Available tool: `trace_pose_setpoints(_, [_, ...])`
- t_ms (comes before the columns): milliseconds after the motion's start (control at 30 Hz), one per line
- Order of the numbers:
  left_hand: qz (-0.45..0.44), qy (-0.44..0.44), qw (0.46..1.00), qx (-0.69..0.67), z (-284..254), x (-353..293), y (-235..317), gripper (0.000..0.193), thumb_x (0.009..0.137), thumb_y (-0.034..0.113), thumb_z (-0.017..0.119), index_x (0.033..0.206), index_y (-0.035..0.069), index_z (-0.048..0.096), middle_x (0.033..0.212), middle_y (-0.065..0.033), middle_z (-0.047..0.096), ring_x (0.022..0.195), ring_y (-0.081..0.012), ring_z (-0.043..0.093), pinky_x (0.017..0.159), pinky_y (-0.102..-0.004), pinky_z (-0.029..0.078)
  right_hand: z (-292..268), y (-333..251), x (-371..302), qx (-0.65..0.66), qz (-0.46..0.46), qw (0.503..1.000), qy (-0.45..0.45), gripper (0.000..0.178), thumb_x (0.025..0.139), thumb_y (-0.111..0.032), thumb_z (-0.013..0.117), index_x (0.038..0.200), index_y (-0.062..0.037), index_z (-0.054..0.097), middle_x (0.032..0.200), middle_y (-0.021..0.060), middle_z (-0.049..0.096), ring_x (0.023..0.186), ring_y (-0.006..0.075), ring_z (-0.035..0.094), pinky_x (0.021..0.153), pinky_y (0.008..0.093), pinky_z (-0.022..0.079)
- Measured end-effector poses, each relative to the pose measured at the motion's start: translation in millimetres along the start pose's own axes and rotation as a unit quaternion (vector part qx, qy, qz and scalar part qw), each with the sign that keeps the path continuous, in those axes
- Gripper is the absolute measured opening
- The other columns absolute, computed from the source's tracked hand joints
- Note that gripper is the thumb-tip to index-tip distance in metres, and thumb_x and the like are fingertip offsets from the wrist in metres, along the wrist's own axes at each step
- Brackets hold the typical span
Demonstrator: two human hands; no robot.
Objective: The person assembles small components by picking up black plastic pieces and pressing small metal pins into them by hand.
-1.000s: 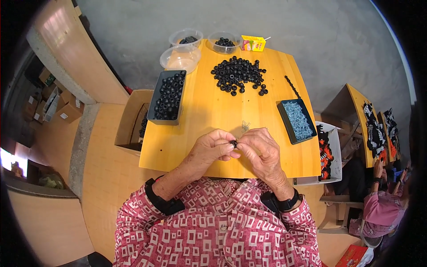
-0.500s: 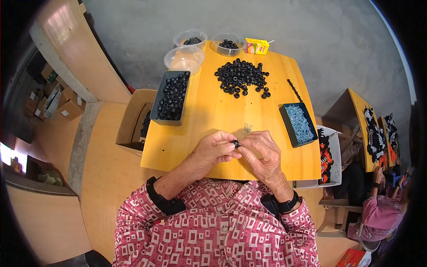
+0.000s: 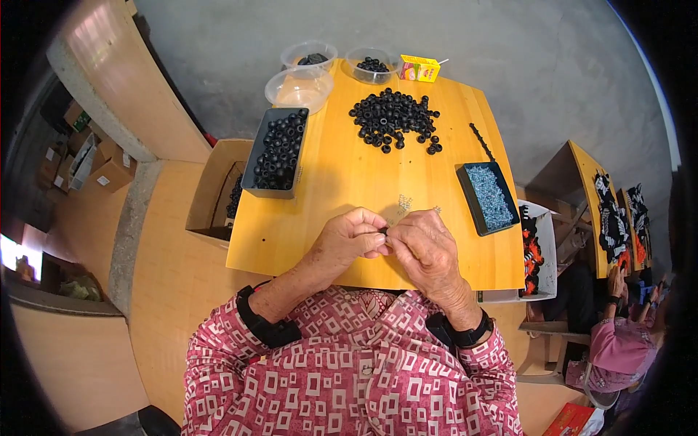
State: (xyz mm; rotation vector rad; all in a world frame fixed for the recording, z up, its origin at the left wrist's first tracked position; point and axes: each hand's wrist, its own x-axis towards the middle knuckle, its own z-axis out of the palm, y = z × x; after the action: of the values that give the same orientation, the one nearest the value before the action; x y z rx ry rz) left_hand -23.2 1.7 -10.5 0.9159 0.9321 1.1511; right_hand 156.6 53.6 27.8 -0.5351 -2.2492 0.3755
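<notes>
Near the front edge of the yellow table point(image 3: 342, 174), my two hands meet. My left hand point(image 3: 345, 238) pinches a small black round part point(image 3: 383, 231) between thumb and fingers; only a bit of it shows. My right hand point(image 3: 427, 251) is closed against the same spot, its thumb and fingertips pressed together at the part. Whatever those fingertips hold is hidden. Just beyond my hands lie several tiny clear pieces point(image 3: 404, 204). Farther off spreads a loose pile of black round parts point(image 3: 396, 116) with holes.
At left stands a dark bin point(image 3: 297, 163) of black parts; at right, a black tray point(image 3: 469, 200) of small bluish clear pieces. Clear plastic bowls point(image 3: 299, 91) and a yellow drink carton point(image 3: 419, 69) line the back. Boxes flank the table. Another person point(image 3: 618, 341) sits at far right.
My right hand has rolled inward over the black part, which shows less now. My left hand keeps its pinch. The table and its contents sit slightly higher in the picture.
</notes>
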Motion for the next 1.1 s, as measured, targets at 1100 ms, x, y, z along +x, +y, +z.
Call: trace_pose_setpoints(1100, [-0.046,0.007,0.992,-0.116,-8.0,1.9,1.9,0.018,0.093,0.016,0.061,0.109,0.01,0.055,0.109,-0.0101,0.066,0.093,-0.0151,0.066,0.081,-0.024,0.052,-166.3,-109.5,35.2,0.413,-0.343,0.841,-0.066,0.014,0.092,-0.018,0.056,0.099,-0.0131,0.067,0.085,0.0013,0.068,0.08,0.0171,0.067,0.076,0.0387,0.046])
